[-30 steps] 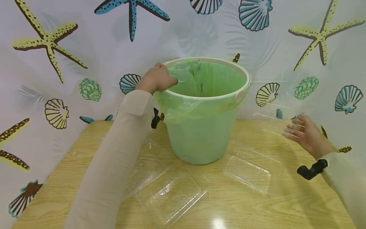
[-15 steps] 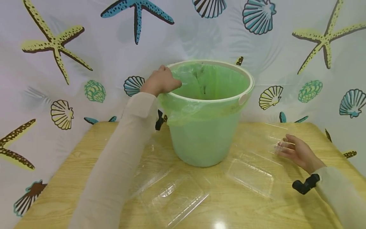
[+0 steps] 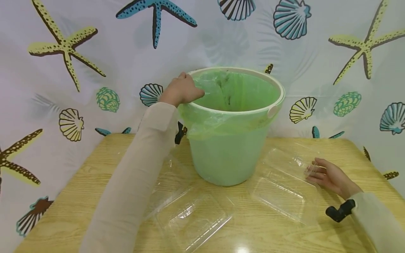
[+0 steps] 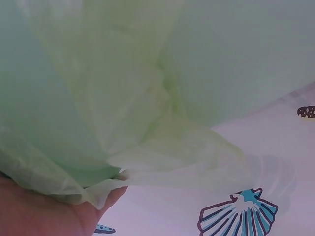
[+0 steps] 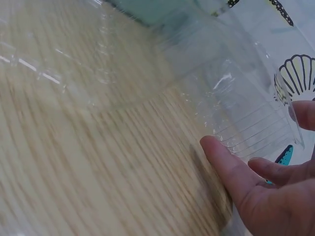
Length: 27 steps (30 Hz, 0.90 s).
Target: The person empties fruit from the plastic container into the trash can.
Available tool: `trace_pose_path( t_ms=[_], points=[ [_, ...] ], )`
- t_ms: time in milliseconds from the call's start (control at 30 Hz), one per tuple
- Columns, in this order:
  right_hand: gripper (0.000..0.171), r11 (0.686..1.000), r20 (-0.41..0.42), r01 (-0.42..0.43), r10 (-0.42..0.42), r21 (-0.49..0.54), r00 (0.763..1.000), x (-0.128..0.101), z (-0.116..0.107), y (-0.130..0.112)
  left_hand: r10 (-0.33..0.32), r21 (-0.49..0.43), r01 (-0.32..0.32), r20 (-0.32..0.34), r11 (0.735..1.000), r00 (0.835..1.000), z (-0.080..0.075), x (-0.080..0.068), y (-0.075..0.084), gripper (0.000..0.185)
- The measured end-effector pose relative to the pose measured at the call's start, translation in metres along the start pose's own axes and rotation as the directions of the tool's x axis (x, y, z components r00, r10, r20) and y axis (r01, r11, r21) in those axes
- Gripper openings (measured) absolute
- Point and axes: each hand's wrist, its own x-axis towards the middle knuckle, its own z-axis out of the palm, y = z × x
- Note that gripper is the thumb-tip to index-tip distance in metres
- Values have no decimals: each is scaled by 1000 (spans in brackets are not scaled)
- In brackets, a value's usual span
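Observation:
A pale green bucket (image 3: 226,160) with a cream rim stands upright on the table, lined with a thin yellow-green plastic bag (image 3: 218,123) folded over its edge. My left hand (image 3: 181,91) grips the rim at the bucket's left side, thumb inside. From below, the left wrist view shows the bag (image 4: 133,113) draping close over that hand (image 4: 49,211). To the right of the bucket, my right hand (image 3: 330,177) holds the end of a clear plastic container (image 5: 236,105) between thumb and fingers. This container overlaps another clear container (image 3: 280,196) in the head view.
Another clear plastic container (image 3: 196,219) lies on the wooden table (image 3: 265,235) in front of the bucket. One more clear container (image 3: 172,175) is partly behind my left sleeve. A curtain (image 3: 126,59) printed with starfish and shells hangs behind the table.
My right hand has come down and slightly left, bringing the clear container lower, toward the tabletop. My left hand keeps its grip on the rim. The head view has shifted slightly.

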Motion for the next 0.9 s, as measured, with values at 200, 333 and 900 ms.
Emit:
trace_pose_path(
  t_ms=[200, 333, 900],
  points=[
    [50, 993, -39, -22, 18, -116, 999, 1, 1, -4, 3, -6, -3, -4, 1000, 1000, -1, 1, -3, 75],
    [67, 980, -79, -43, 28, -193, 997, 0, 2, -4, 16, -12, -16, -10, 1000, 1000, 0, 2, -3, 73],
    [78, 800, -292, -131, -57, -586, 955, -4, 6, -35, 74, -163, -86, -76, 983, 994, 2, 3, -5, 70]
  ],
)
